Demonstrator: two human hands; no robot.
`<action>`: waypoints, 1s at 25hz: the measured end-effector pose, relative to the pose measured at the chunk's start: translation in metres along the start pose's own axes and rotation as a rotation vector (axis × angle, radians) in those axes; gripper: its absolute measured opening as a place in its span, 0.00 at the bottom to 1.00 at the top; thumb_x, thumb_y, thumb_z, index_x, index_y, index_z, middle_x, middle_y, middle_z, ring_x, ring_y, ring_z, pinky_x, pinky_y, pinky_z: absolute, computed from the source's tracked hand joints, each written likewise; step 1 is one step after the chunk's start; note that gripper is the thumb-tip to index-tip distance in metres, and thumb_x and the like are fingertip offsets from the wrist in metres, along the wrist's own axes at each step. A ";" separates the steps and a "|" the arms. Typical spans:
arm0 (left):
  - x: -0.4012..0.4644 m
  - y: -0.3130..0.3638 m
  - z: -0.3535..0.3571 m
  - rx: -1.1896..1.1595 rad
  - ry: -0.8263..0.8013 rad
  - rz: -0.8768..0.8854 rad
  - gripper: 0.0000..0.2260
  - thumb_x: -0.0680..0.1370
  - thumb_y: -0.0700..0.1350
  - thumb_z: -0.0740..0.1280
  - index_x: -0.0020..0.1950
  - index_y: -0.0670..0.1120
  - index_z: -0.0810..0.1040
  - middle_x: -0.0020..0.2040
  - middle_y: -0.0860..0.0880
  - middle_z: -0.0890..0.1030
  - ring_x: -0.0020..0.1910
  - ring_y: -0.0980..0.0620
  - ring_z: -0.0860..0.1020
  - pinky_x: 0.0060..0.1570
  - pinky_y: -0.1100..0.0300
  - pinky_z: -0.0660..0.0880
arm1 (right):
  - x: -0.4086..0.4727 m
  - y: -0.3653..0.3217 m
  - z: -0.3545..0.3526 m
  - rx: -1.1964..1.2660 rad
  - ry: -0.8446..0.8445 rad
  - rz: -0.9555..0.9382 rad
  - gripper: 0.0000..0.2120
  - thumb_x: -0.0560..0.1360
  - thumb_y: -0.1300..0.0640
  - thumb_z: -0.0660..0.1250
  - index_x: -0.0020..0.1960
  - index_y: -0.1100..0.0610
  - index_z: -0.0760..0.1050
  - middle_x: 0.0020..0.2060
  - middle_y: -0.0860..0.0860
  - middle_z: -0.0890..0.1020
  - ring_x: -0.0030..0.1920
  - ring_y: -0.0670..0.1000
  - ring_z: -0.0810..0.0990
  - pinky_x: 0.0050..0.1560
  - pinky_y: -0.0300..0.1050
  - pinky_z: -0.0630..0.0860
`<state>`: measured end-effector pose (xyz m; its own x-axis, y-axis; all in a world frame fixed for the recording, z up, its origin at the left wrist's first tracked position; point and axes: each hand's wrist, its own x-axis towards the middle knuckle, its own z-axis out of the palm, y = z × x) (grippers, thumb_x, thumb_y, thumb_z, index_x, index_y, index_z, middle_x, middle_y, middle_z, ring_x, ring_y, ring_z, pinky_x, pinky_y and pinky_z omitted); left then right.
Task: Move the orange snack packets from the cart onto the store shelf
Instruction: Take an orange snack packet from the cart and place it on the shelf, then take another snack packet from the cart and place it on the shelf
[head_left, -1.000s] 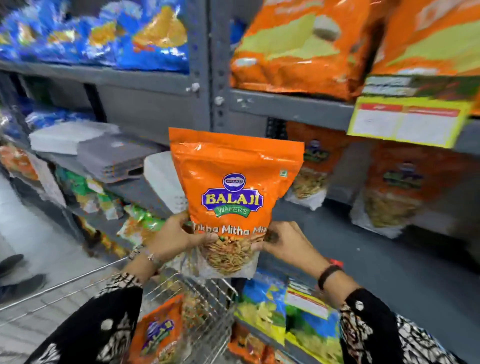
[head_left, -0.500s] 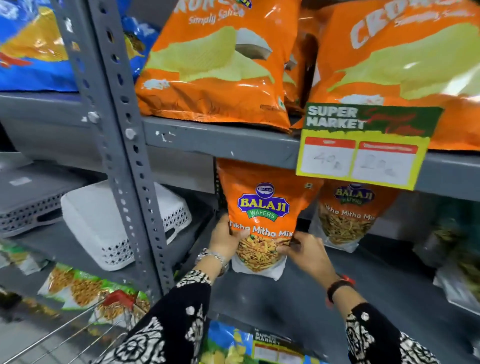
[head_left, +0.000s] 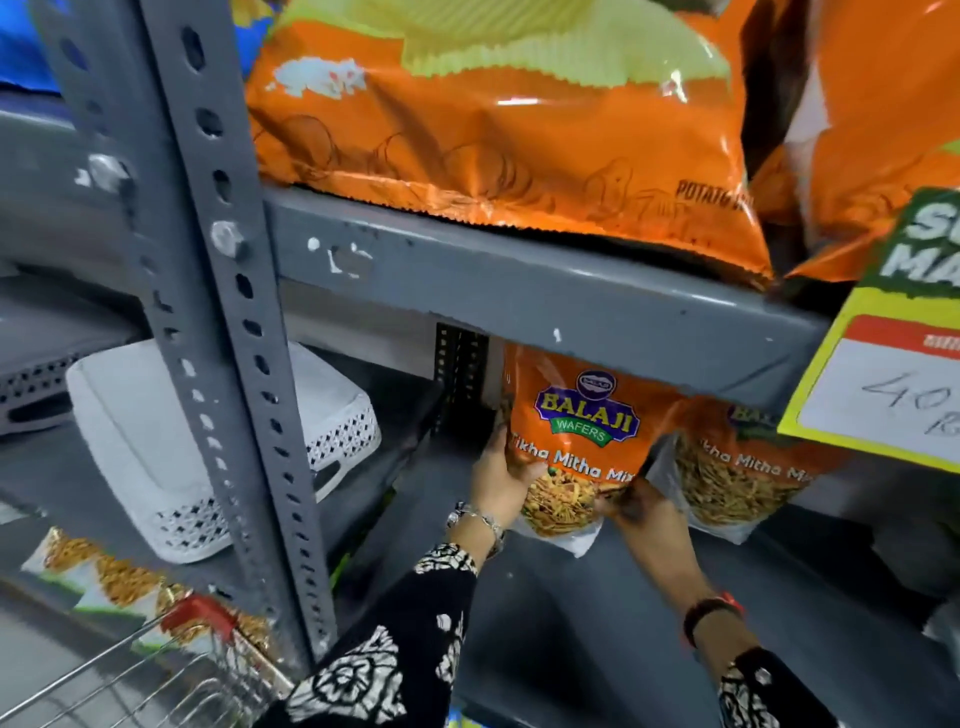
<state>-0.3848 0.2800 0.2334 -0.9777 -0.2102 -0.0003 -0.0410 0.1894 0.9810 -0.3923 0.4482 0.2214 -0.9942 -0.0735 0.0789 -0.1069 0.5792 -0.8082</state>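
Risk: at centre frame, left hand and right hand pinch the upright orange foil snack pouch low on the grey metal shelf; released off-balance, it may topple forward.

Orange packet, grey shelf (black-and-white patterned sleeves).

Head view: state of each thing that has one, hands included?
Held Balaji packet: upright, at the shelf back, gripped at both lower corners.
Left hand: closed on the packet's left edge.
Right hand: closed on its lower right corner.
Neighbour packet: upright, beside it on the right.
White basket: upside down.
Cart: contents out of view.
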 end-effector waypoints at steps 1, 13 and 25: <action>-0.006 -0.001 0.000 -0.033 0.012 0.014 0.26 0.72 0.37 0.67 0.67 0.41 0.62 0.65 0.43 0.72 0.63 0.46 0.72 0.66 0.49 0.68 | -0.005 0.001 0.001 0.023 0.002 -0.005 0.22 0.70 0.59 0.69 0.62 0.62 0.68 0.58 0.60 0.79 0.53 0.57 0.79 0.51 0.48 0.75; -0.235 -0.103 -0.164 0.339 0.009 -0.235 0.10 0.70 0.32 0.68 0.50 0.32 0.76 0.38 0.46 0.78 0.35 0.63 0.77 0.41 0.66 0.73 | -0.177 -0.030 0.113 0.053 -0.412 -0.437 0.06 0.71 0.67 0.66 0.45 0.59 0.77 0.41 0.52 0.79 0.40 0.49 0.80 0.44 0.27 0.74; -0.367 -0.304 -0.222 0.495 0.082 -0.934 0.39 0.67 0.55 0.72 0.68 0.39 0.58 0.69 0.41 0.67 0.67 0.46 0.66 0.65 0.57 0.63 | -0.217 -0.011 0.326 -0.843 -1.329 -0.293 0.25 0.69 0.59 0.70 0.63 0.64 0.66 0.60 0.62 0.75 0.60 0.58 0.74 0.58 0.49 0.73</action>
<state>0.0325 0.0870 -0.0213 -0.4983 -0.5346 -0.6825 -0.8666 0.2845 0.4099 -0.1710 0.1930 0.0225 -0.2695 -0.6183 -0.7383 -0.7072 0.6474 -0.2840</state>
